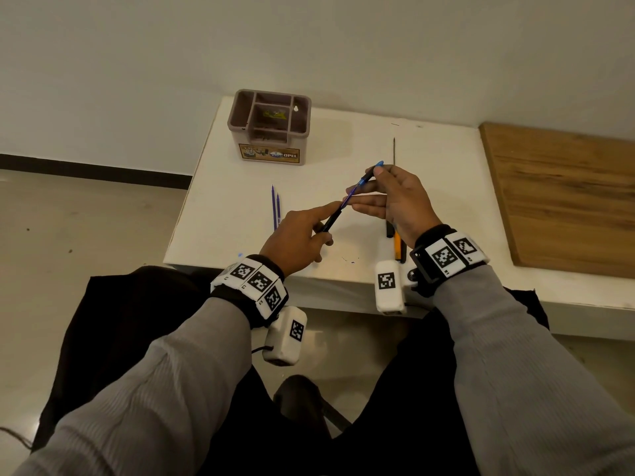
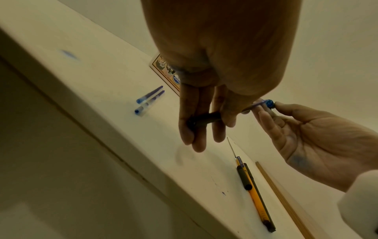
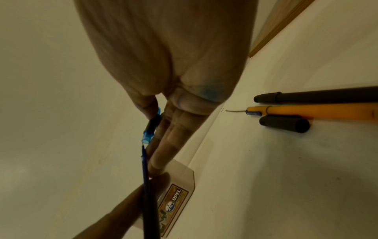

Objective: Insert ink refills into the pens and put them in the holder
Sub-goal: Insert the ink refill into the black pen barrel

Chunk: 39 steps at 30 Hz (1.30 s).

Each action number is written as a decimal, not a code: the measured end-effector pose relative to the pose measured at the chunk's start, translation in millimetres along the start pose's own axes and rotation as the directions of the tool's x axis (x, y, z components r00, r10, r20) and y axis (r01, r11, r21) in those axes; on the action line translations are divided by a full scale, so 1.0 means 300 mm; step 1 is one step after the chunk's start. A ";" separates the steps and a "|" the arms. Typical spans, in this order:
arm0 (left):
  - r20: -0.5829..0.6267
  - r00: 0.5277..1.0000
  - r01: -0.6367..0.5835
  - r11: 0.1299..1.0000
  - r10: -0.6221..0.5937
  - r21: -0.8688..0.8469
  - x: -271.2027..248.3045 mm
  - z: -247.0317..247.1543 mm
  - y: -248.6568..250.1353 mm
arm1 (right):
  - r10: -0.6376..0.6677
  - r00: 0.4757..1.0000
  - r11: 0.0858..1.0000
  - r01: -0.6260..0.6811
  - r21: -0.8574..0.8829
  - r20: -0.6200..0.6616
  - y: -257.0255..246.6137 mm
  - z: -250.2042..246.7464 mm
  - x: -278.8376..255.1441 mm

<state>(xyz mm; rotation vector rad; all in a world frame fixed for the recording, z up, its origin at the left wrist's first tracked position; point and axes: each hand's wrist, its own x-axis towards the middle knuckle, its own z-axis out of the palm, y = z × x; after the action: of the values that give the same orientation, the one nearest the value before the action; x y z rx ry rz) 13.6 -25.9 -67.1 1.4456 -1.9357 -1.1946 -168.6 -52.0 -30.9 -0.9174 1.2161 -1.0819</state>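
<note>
My left hand (image 1: 331,225) grips a black pen barrel (image 1: 329,222) above the white table (image 1: 446,207). A blue ink refill (image 1: 349,196) sticks out of the barrel's upper end toward the right hand. My right hand (image 1: 368,182) pinches a short black tip piece with blue ends (image 1: 370,172) at the refill's point, seen close in the right wrist view (image 3: 151,127). The brown compartmented pen holder (image 1: 271,127) stands at the table's far left. Two loose blue refills (image 1: 275,207) lie left of my hands.
An orange pen (image 1: 397,247) and black pens (image 3: 315,96) lie under my right wrist near the front edge. A thin dark rod (image 1: 394,151) lies farther back. A wooden board (image 1: 563,197) adjoins the table on the right.
</note>
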 end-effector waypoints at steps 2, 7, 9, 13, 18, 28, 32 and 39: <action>0.002 1.000 0.004 1.000 -0.004 0.009 0.000 0.000 0.001 | -0.001 1.000 1.000 0.001 -0.014 0.003 0.000 0.000 0.001; 0.001 1.000 0.011 1.000 -0.011 0.023 -0.001 0.002 0.002 | -0.004 1.000 1.000 0.004 -0.027 -0.003 0.004 -0.001 0.003; 0.002 1.000 0.011 1.000 -0.011 0.023 -0.002 0.000 0.003 | -0.002 1.000 1.000 0.002 -0.029 -0.009 0.006 0.000 0.006; 0.008 1.000 0.012 0.999 -0.012 0.030 -0.004 -0.001 0.007 | 0.005 1.000 0.999 -0.006 -0.037 -0.014 0.009 -0.004 0.008; 0.008 1.000 0.012 0.999 -0.012 0.031 -0.003 0.000 0.003 | 0.011 1.000 0.997 -0.011 -0.076 0.001 0.012 -0.006 0.006; -0.001 1.000 0.018 0.999 -0.018 0.031 0.000 0.007 0.000 | -0.029 0.999 0.976 0.035 -0.217 0.027 0.026 -0.009 0.016; -0.020 1.000 0.022 0.999 -0.022 0.030 0.002 0.009 0.002 | -0.001 0.999 0.929 0.013 -0.370 0.032 0.045 -0.006 0.015; -0.008 1.000 0.030 0.999 -0.029 0.013 -0.006 0.009 0.005 | -0.005 1.000 0.933 -0.004 -0.361 -0.023 0.061 0.015 0.007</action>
<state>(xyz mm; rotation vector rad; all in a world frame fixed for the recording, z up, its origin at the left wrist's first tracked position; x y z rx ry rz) 11.5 -23.0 -67.0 1.4882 -1.9266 -1.1894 -161.6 -49.4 -48.4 -1.1867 1.4634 -0.8839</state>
